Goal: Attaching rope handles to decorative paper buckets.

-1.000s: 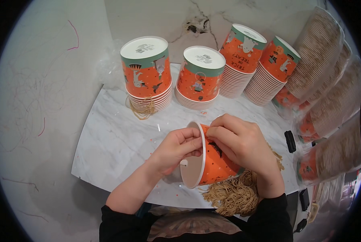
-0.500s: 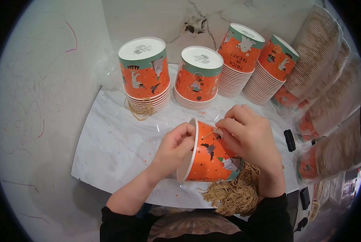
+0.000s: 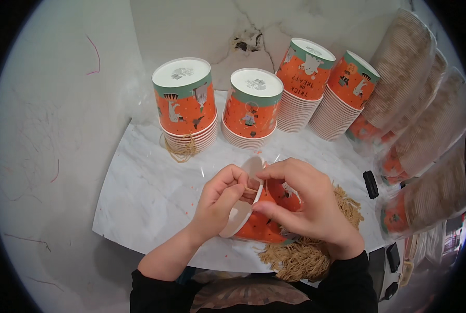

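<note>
Four upturned cup stacks (image 3: 252, 108) stand beyond one orange cup (image 3: 254, 225), a half-open right hand (image 3: 310, 201) touching its rim, one left hand (image 3: 218, 202) curled at its mouth, hold unclear.

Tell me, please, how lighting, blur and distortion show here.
Head view: black curved borders frame the scene, small glints mark the marble tabletop, a soft shadow darkens the pale wall at lower left; head view again: plastic-wrapped cup stacks look soft toward the right rim, while the orange paper cup shows no strong blur.
</note>
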Demonstrator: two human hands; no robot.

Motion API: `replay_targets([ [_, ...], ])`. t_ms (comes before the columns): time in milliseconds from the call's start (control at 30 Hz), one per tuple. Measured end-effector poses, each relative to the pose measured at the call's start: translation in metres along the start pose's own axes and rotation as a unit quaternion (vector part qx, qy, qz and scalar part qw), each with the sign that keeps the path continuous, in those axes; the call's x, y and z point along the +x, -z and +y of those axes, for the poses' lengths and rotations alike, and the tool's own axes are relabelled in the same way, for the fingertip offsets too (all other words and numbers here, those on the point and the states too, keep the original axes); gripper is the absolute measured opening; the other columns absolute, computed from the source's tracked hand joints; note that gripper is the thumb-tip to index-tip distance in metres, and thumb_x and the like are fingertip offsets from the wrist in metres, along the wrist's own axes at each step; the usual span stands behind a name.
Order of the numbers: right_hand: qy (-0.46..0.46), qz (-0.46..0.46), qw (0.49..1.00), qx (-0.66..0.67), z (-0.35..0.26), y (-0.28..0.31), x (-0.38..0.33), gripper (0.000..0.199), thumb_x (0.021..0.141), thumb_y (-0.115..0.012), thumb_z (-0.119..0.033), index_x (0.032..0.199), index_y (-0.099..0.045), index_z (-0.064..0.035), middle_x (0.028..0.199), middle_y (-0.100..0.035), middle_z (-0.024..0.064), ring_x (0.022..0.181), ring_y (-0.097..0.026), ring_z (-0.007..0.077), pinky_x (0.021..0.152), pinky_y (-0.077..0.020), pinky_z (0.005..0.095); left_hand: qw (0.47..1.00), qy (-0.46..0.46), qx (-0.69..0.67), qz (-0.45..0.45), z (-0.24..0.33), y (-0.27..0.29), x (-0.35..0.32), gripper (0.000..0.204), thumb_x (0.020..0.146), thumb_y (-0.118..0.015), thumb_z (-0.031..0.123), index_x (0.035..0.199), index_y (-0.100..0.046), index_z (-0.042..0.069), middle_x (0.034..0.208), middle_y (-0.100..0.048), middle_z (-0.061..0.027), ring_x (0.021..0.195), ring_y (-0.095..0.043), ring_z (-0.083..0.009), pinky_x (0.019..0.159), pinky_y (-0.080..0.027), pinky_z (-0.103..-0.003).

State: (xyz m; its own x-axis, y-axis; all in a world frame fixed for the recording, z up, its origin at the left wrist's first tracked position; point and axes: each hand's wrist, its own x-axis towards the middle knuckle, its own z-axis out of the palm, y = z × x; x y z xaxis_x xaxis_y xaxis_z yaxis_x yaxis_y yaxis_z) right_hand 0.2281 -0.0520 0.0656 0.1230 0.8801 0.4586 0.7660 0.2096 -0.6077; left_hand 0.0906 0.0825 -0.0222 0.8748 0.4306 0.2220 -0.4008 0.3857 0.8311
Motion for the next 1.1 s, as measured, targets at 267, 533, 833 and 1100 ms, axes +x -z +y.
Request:
replay_targets([
  [267, 0.028, 0.038, 0.997, -0.062, 0.001, -0.004, -0.010, 0.027, 0.075, -0.079, -0.011, 0.096, -0.064, -0.0025, 0.092, -0.063, 0.0100, 0.081, -0.062, 0.0278, 0.071, -0.0523, 0.0350, 0.987, -0.053, 0.146, -0.050, 0.009, -0.010, -0.006, 0.010, 0.101, -0.050, 0.004, 0.109, -0.052, 0.000, 0.107, -0.066, -0.0110, 0.100, -0.063, -0.0109, 0.087, -0.050, -0.025],
  [533, 0.017, 0.021, 0.999, -0.043, 0.001, 0.008, -0.014, 0.020, 0.075, -0.073, 0.004, 0.094, -0.070, -0.0010, 0.101, -0.069, 0.0100, 0.097, -0.068, 0.0255, 0.078, -0.0555, 0.0328, 0.928, -0.112, 0.355, 0.017, 0.028, -0.018, -0.004, 0.020, 0.092, -0.065, 0.005, 0.109, -0.058, -0.002, 0.099, -0.069, -0.0106, 0.090, -0.067, -0.0160, 0.083, -0.052, -0.028],
  [833, 0.032, -0.005, 0.999, -0.039, 0.005, 0.020, -0.014, 0.020, 0.073, -0.072, 0.007, 0.092, -0.071, 0.0000, 0.099, -0.070, 0.0092, 0.093, -0.069, 0.0237, 0.073, -0.0565, 0.0304, 0.801, -0.262, 0.536, -0.047, 0.042, -0.023, 0.019, 0.020, 0.083, -0.072, 0.009, 0.101, -0.066, 0.001, 0.108, -0.066, -0.0128, 0.100, -0.065, -0.0282, 0.086, -0.051, -0.036],
  [1100, 0.063, 0.008, 0.998, 0.006, 0.001, 0.028, -0.013, 0.022, 0.071, -0.070, 0.010, 0.090, -0.073, -0.0004, 0.097, -0.072, 0.0087, 0.088, -0.069, 0.0202, 0.069, -0.0558, 0.0298, 0.898, -0.134, 0.418, -0.013, 0.053, -0.041, 0.013, 0.011, 0.089, -0.067, 0.006, 0.095, -0.061, 0.000, 0.088, -0.065, -0.0112, 0.083, -0.067, -0.0218, 0.074, -0.052, -0.032],
])
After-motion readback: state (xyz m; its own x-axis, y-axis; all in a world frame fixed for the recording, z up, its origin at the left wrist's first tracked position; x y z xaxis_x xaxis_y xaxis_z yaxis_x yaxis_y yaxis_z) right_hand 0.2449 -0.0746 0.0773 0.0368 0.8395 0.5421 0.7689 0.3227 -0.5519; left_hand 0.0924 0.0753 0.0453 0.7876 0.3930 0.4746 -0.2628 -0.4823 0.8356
